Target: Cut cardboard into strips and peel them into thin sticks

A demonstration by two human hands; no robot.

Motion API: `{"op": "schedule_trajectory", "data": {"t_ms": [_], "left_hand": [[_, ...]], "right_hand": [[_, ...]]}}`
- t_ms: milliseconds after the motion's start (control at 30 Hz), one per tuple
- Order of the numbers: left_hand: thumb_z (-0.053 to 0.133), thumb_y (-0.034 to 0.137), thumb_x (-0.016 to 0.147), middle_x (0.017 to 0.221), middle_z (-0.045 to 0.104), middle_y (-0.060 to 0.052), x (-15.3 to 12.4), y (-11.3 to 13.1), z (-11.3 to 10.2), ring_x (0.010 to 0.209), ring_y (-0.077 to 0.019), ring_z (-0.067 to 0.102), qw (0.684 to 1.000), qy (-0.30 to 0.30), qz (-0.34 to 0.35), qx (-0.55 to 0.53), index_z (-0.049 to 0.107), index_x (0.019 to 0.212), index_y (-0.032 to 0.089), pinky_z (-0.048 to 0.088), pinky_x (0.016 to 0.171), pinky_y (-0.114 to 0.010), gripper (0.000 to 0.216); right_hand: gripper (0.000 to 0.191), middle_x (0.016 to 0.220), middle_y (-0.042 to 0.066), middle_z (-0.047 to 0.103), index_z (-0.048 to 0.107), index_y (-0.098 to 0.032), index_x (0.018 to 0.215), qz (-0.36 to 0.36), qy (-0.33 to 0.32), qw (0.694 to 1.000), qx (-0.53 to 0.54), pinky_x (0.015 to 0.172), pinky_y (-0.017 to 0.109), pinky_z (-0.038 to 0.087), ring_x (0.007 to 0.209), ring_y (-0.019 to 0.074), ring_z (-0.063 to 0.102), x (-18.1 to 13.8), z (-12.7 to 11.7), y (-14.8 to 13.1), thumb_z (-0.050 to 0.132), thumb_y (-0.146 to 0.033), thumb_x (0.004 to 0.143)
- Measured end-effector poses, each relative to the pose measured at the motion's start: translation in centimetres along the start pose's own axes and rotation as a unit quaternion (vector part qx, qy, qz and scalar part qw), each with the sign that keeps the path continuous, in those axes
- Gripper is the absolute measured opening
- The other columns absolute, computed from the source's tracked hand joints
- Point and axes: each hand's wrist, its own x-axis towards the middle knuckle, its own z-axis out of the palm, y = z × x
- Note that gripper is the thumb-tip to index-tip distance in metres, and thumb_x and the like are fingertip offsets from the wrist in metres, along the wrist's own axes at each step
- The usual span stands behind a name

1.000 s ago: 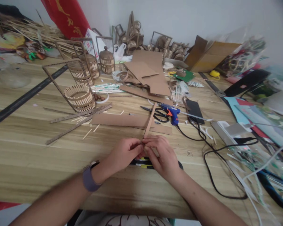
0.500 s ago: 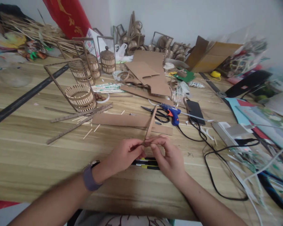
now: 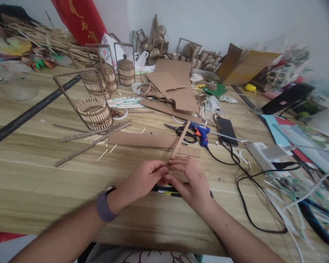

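The left hand point(image 3: 146, 177) was curled in, thumb against fingertips, pinching the near end of a strip point(image 3: 181, 138) of cardboard. The right hand point(image 3: 190, 179) met it there, its thumb and fingers closed on the same end, the outer fingers loosely bent. From the hands the strip ran forward, tilted up to the right, passing above the flat cardboard point(image 3: 139, 139).

Watching from beside the table, I thought the strip might crease or tear if the thumbs pressed or twisted unevenly, since so short a part of it was gripped. Its free end reached in front of the scissors point(image 3: 170, 127) and the glue gun point(image 3: 203, 133), ahead of the hands; a careless swing could knock either. I couldn't tell whether the gun was hot. Its cord point(image 3: 222, 160) trailed to the right hand's right, where a snagging forearm could drag the gun. The black-and-yellow tool point(image 3: 161, 190) lay partly hidden just under the hands, easily nudged.

Far ahead of the left hand, the red banner point(image 3: 79, 22) bore gold characters, one perhaps 力. The lettering on the white box point(image 3: 106, 51) and the bottle point(image 3: 227, 99) was too small to read, and I made out no brand.
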Motion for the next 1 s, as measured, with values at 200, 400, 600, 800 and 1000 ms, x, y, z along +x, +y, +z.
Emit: {"op": "schedule_trajectory", "data": {"t_ms": [200, 400, 600, 800, 1000], "left_hand": [[0.049, 0.043, 0.096, 0.075, 0.067, -0.003, -0.53, 0.52, 0.24, 0.071, -0.0153, 0.061, 0.997, 0.014, 0.038, 0.066, 0.063, 0.080, 0.016, 0.049, 0.067, -0.026, 0.035], [0.047, 0.038, 0.098, 0.085, 0.073, -0.005, -0.79, 0.58, 0.00, 0.078, -0.0162, 0.066, 0.992, 0.001, 0.075, 0.103, 0.066, 0.086, 0.015, 0.050, 0.070, -0.025, 0.032], [0.046, 0.038, 0.099, 0.087, 0.074, -0.005, -0.71, 0.66, -0.24, 0.083, -0.0178, 0.068, 0.988, -0.008, 0.079, 0.132, 0.068, 0.088, 0.015, 0.049, 0.072, -0.026, 0.033], [0.052, 0.053, 0.093, 0.083, 0.068, -0.004, -0.40, 0.28, 0.12, 0.077, -0.0167, 0.063, 0.999, -0.013, 0.047, 0.019, 0.065, 0.090, 0.015, 0.049, 0.069, -0.025, 0.040], [0.051, 0.050, 0.093, 0.072, 0.063, -0.002, -0.13, 0.10, 0.27, 0.067, -0.0147, 0.059, 0.999, 0.017, 0.022, 0.022, 0.059, 0.079, 0.016, 0.046, 0.063, -0.025, 0.038]], "right_hand": [[0.013, 0.090, 0.002, 0.076, 0.064, -0.026, 0.093, 0.034, 0.004, 0.999, 0.026, 0.085, 0.041, 0.049, 0.087, 0.0207, 0.072, 0.02, -0.22, 0.04, 0.061, -0.013, 0.091], [0.009, 0.089, 0.003, 0.076, 0.064, -0.026, 0.087, 0.133, 0.026, 0.984, 0.118, 0.082, 0.039, 0.052, 0.086, 0.0200, 0.071, -0.11, -0.55, -0.32, 0.059, -0.021, 0.093], [0.011, 0.087, 0.003, 0.076, 0.063, -0.025, 0.087, 0.230, 0.059, 0.949, 0.208, 0.074, 0.034, 0.057, 0.082, 0.0191, 0.072, -0.56, -0.21, -0.18, 0.059, -0.031, 0.095], [0.012, 0.091, 0.002, 0.074, 0.063, -0.027, 0.094, 0.087, 0.027, 0.988, 0.123, 0.082, 0.037, 0.055, 0.091, 0.0191, 0.070, -0.50, -0.06, -0.40, 0.058, -0.016, 0.093], [0.008, 0.096, 0.005, 0.074, 0.063, -0.026, 0.091, 0.048, 0.003, 0.999, 0.025, 0.080, 0.039, 0.055, 0.092, 0.0213, 0.070, -0.33, 0.21, -0.03, 0.065, -0.018, 0.090]]}}
